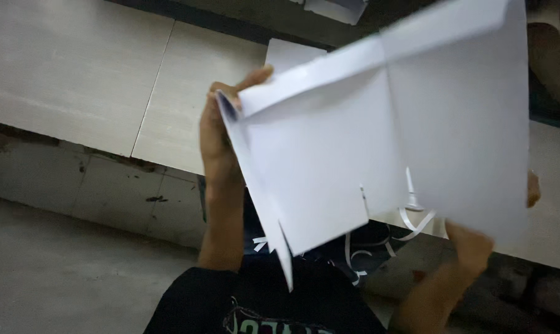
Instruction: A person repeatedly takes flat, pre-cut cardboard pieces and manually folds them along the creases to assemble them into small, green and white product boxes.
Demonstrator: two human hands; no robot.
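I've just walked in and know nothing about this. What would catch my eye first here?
First, the large white folded sheet of paper held up mid-frame, creased and slit along its lower edge. The left hand grips its left fold, while the right hand holds it from below at lower right. Behind lies a pale tabletop, and thin white paper strips curl on the person's dark clothing beneath.

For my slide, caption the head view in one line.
Two bare hands, left hand and right hand, hold up a folded white paper sheet above a pale tiled ledge.
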